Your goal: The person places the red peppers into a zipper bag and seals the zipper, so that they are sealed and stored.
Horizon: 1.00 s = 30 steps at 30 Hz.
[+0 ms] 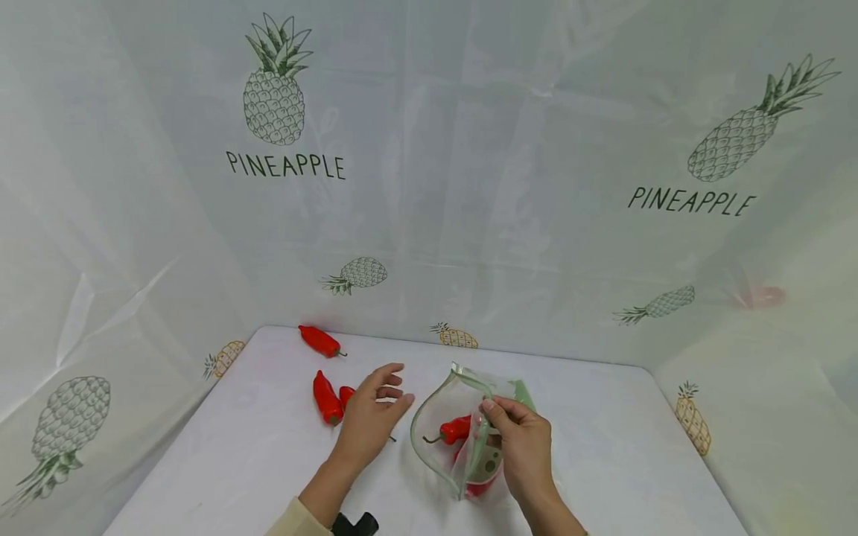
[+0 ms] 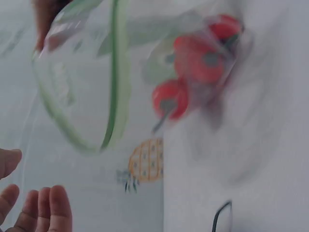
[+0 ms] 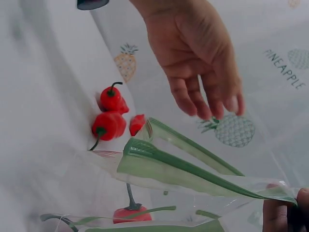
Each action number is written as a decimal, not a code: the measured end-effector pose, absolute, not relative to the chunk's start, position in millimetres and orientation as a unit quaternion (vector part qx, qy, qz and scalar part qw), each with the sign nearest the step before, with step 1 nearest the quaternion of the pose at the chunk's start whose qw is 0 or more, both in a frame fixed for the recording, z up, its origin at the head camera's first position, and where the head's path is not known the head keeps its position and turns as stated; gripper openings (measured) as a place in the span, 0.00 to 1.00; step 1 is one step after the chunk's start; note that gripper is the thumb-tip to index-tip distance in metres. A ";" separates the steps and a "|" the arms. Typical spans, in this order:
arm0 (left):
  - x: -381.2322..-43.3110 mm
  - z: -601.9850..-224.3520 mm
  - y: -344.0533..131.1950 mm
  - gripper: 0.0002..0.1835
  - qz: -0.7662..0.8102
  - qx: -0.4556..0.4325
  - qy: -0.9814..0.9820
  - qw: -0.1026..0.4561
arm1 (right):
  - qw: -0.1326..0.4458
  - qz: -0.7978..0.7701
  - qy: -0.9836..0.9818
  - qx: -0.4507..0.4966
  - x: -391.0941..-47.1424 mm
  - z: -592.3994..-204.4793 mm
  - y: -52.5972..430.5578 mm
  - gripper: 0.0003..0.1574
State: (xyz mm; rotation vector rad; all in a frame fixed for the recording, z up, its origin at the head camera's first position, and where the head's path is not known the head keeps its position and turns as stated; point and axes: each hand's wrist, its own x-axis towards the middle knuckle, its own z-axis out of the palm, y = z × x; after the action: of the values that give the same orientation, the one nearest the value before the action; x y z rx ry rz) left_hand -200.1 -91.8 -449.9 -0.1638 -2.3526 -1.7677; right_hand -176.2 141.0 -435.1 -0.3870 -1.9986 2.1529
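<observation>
Inside the zip bag (image 1: 478,447), the left-wrist view shows perhaps three red peppers (image 2: 199,65), the head view clearly one, lengthwise, stem mouthward; right hand (image 1: 527,445) pinches the bag, left hand (image 1: 367,423) empty.

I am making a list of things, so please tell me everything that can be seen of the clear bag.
The bag looks like thin, clear plastic, with green bands along its mouth and green printing. It is open, its mouth facing the left hand, which is apart from it. The right hand pinches its rim. Red peppers show inside. Whether it rests on the table is unclear.
</observation>
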 end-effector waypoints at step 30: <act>-261.3 -517.0 -248.7 0.46 -0.613 0.123 -0.779 -0.051 | 0.084 0.743 -0.653 -0.119 -171.0 -439.0 143.6 0.11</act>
State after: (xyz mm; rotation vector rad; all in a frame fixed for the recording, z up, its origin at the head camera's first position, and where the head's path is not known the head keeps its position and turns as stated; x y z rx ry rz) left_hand -261.3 -248.7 -517.0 0.3982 -2.5304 -1.9901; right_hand -171.0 143.6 -439.0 -0.3560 -1.9499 2.2170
